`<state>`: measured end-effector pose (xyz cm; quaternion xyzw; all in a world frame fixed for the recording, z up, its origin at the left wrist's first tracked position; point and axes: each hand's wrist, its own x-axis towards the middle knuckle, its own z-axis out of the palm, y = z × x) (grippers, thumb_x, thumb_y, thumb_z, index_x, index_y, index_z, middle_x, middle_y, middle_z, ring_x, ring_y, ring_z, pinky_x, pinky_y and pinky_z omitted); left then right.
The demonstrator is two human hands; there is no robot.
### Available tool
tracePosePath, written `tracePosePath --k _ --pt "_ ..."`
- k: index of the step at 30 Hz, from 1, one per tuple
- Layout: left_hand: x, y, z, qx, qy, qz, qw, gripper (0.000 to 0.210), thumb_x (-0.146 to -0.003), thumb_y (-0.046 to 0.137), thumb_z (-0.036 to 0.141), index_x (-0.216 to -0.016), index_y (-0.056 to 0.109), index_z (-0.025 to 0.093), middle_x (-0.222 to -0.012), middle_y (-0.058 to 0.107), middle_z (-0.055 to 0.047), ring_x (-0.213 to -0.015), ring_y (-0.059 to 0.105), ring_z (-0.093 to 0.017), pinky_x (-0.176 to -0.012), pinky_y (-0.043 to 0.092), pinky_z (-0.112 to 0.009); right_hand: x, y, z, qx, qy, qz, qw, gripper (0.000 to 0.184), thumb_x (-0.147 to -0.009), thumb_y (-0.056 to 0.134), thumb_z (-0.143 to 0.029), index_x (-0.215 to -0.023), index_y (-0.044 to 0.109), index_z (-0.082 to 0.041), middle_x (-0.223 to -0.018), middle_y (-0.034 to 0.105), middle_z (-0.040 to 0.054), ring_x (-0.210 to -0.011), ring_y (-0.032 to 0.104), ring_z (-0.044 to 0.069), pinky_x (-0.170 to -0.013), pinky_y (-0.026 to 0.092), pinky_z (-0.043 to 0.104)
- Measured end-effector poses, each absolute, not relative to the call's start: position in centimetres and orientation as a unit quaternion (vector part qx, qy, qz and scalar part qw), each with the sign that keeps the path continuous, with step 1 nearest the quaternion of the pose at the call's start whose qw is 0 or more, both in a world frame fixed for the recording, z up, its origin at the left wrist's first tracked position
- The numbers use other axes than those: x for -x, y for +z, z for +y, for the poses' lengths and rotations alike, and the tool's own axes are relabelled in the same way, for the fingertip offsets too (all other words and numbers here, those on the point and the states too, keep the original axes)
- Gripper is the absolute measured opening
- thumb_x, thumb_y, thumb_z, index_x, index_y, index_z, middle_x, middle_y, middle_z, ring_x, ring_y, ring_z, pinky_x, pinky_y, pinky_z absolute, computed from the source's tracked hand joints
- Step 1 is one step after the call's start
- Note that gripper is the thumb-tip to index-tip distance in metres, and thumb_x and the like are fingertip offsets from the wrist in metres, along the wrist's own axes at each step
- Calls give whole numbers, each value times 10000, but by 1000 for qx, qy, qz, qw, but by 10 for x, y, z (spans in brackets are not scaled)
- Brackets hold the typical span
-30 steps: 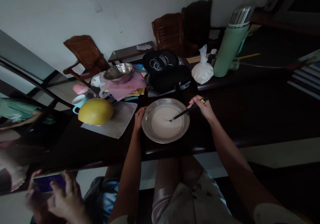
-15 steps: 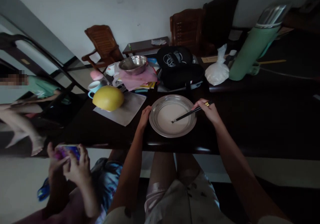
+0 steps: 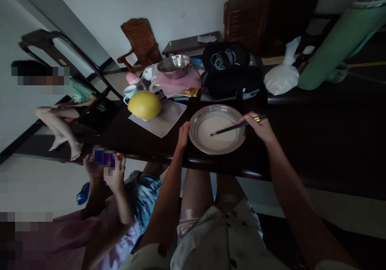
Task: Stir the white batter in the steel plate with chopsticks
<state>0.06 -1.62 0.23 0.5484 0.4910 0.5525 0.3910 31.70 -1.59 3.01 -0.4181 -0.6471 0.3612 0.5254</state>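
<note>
A wide metal bowl (image 3: 196, 139) of whitish liquid (image 3: 214, 127) stands on the dark table near its front edge. My left hand (image 3: 183, 135) is closed on the bowl's left rim, its fingertips partly hidden. Black chopsticks (image 3: 235, 128) with a gold band are held in my right hand (image 3: 259, 127), over the bowl's right side. Their tips dip into the liquid a little left of the middle.
Left of the bowl, a yellow pomelo (image 3: 144, 105) sits on a pale sheet (image 3: 169, 119), beside a light-blue mug (image 3: 130, 93). Behind are a smaller metal bowl (image 3: 173, 66), a black bag (image 3: 230, 81), a tied bag of white powder (image 3: 282, 77) and a green thermos (image 3: 334, 48). Two people sit at left, one holding a phone (image 3: 104, 158).
The view has shifted, so everything appears further right. The chopstick tips have moved slightly left within the liquid. Both hands keep their hold.
</note>
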Motion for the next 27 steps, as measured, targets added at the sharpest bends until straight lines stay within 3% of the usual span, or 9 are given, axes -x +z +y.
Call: tracePosePath --k 6,11,17,22,27 --pt "-5 3 -16 -526 561 500 399 470 -916 563 436 -583 357 177 -617 312 33 -597 300 -105 -571 318 -213 -321 30 -15 436 371 -565 594 373 -869 569 -556 -721 681 -232 -643 726 11 -642 696 195 -710 555 345" --pt "-4 4 -16 -530 558 500 397 479 -924 554 432 -570 359 174 -612 313 31 -597 300 -105 -576 326 -210 -317 33 -18 420 381 -626 535 373 -864 576 -558 -758 708 -226 -714 747 31 -751 711 209 -751 549 339" --pt "-5 5 -17 -521 561 507 397 478 -917 575 418 -561 371 171 -607 316 30 -593 308 -106 -572 330 -208 -321 33 -16 440 371 -568 588 375 -848 586 -573 -738 680 -227 -656 728 20 -673 704 199 -725 551 342" --pt "-5 5 -17 -539 557 497 390 470 -933 546 420 -571 381 171 -613 324 28 -598 310 -108 -578 335 -209 -319 35 -18 422 397 -610 541 394 -839 583 -594 -749 692 -227 -662 732 24 -734 717 215 -771 551 355" --pt "-4 5 -17 -540 555 495 394 465 -934 548 412 -573 379 172 -618 321 29 -597 310 -108 -585 342 -208 -322 33 -17 435 379 -579 576 377 -855 575 -578 -746 682 -233 -660 733 17 -688 706 202 -752 553 353"
